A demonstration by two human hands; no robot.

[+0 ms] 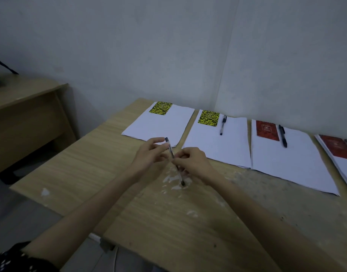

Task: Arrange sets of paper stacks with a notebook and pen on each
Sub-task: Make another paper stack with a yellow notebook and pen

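At a worn wooden table (129,203) against a grey wall, a person's left hand (149,154) and right hand (194,161) both pinch one pen (171,152) just above the tabletop. Beyond them, the leftmost paper stack (158,126) carries a yellow notebook (160,108) but no pen.

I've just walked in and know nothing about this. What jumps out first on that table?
Two bare hands meet at the middle of the wooden table: the left hand and right hand hold one pen between them. Behind them runs a row of white paper stacks. The far-left stack carries only a yellow patterned notebook, while the next stack already has its notebook and a pen.
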